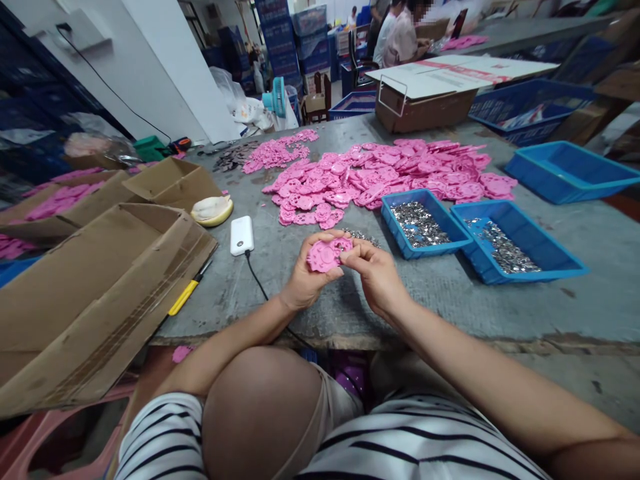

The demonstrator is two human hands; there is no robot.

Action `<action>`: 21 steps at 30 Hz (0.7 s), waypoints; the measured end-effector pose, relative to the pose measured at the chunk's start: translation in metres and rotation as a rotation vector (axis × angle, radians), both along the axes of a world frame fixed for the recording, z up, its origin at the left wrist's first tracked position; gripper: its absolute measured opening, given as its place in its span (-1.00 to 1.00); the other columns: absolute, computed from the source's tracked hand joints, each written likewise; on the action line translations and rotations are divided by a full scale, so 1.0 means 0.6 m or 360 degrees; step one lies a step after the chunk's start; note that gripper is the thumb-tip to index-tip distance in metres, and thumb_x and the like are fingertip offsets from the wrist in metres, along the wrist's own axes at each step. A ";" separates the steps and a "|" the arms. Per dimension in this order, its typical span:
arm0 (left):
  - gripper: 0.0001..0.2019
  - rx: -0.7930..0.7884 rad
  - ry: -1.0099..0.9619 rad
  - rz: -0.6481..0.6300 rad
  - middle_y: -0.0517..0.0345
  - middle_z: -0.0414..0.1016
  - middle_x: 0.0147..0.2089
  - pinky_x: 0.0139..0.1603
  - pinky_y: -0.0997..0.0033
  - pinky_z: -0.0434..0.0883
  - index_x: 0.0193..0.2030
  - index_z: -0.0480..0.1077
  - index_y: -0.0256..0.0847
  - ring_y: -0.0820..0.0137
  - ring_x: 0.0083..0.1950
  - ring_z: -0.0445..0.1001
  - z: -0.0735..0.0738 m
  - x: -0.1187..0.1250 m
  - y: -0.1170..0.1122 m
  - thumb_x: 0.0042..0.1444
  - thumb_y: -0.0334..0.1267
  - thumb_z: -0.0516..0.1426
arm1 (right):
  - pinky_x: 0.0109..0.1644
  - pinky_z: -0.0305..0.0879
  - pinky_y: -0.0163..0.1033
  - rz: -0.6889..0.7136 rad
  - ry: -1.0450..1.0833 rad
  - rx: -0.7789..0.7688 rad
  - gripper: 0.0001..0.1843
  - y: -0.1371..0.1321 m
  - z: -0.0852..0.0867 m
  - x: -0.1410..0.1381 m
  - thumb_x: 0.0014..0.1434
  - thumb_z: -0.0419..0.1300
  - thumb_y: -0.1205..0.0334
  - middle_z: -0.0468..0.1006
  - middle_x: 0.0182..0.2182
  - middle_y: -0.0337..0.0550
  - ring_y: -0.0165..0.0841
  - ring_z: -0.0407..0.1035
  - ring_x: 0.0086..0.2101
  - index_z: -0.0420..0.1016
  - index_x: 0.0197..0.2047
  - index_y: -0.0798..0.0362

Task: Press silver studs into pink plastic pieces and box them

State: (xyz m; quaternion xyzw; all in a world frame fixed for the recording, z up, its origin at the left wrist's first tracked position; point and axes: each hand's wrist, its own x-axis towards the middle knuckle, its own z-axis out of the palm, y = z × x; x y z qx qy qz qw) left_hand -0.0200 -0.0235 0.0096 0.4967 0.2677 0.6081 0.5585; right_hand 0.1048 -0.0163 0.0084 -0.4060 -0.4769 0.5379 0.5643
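My left hand is closed around the edge of a pink molded plastic part, holding it up above the near side of the table. At the right end of that part, my right hand pinches with thumb and forefinger; whatever small piece is between the fingertips is too small to make out. Just behind the hands lies a little pile of small metal pieces. A blue tray and a second blue tray, both with shiny metal pieces, stand right of my hands.
A heap of pink plastic parts spreads behind the trays. Left are a white power bank with a black cable, a yellow cutter, a yellow dish and open cardboard boxes. A carton stands behind; people sit farther back.
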 end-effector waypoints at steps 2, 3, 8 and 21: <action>-0.51 0.0009 0.0038 0.0026 0.10 0.42 0.04 0.26 0.19 0.23 -0.15 0.33 -0.08 0.22 0.20 0.37 -0.002 -0.001 0.001 -0.24 -0.21 0.41 | 0.06 0.19 -0.10 0.0014 0.0083 -0.0031 -0.80 0.000 -0.002 0.000 -0.15 0.31 0.19 0.47 -0.31 -0.15 -0.25 0.33 -0.15 0.38 -0.63 0.04; -0.51 0.0010 0.0047 0.0035 0.09 0.42 0.05 0.26 0.19 0.23 -0.15 0.33 -0.08 0.22 0.20 0.37 -0.002 -0.001 0.001 -0.24 -0.20 0.41 | 0.06 0.20 -0.11 0.0012 0.0094 -0.0026 -0.80 0.001 -0.002 -0.001 -0.15 0.33 0.19 0.47 -0.30 -0.15 -0.26 0.33 -0.15 0.39 -0.62 0.04; -0.51 -0.0034 -0.0014 0.0031 0.10 0.45 0.04 0.26 0.20 0.25 -0.12 0.35 -0.10 0.25 0.15 0.42 0.002 0.001 0.000 -0.22 -0.27 0.40 | -0.10 0.23 -0.19 -0.0026 0.0209 -0.0056 -0.74 0.001 -0.005 -0.004 -0.24 0.41 0.17 0.40 -0.45 -0.28 -0.36 0.28 -0.34 0.39 -0.54 0.02; -0.55 -0.0375 -0.0156 0.0090 0.07 0.49 -0.01 -0.05 0.24 0.52 -0.10 0.29 -0.16 0.24 0.04 0.50 -0.003 -0.001 0.008 -0.20 -0.47 0.19 | -0.08 0.31 -0.21 0.0112 0.0376 0.0123 -0.80 -0.048 0.049 0.013 -0.04 0.37 0.11 0.51 -0.40 -0.24 -0.36 0.38 -0.29 0.47 -0.45 0.00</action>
